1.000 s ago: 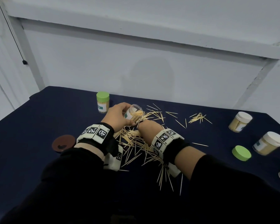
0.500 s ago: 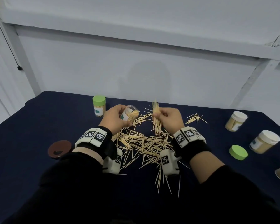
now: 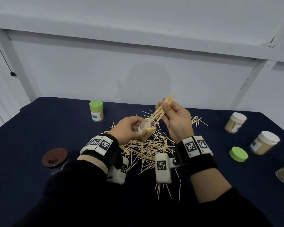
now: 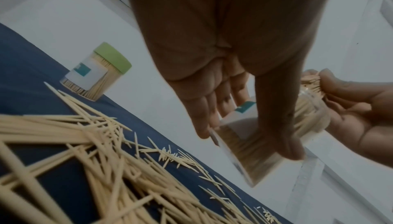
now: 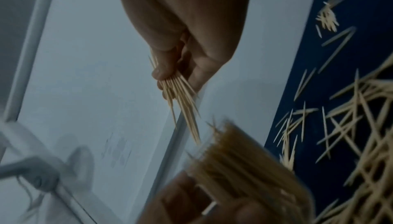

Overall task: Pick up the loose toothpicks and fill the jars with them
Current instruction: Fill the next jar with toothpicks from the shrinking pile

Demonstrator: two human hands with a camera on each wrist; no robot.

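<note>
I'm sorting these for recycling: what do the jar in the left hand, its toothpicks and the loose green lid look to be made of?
Jar: probably clear plastic, since the sticks show through its wall; glass can't be ruled out.
Toothpicks: pale, matte, pointed slivers, likely wood or bamboo.
Green lid: opaque, smooth, uniformly coloured, likely moulded plastic.

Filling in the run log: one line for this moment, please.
left hand: holds open jar tilted | right hand: pinches toothpick bundle, tips at jar mouth | loose toothpicks on table
</note>
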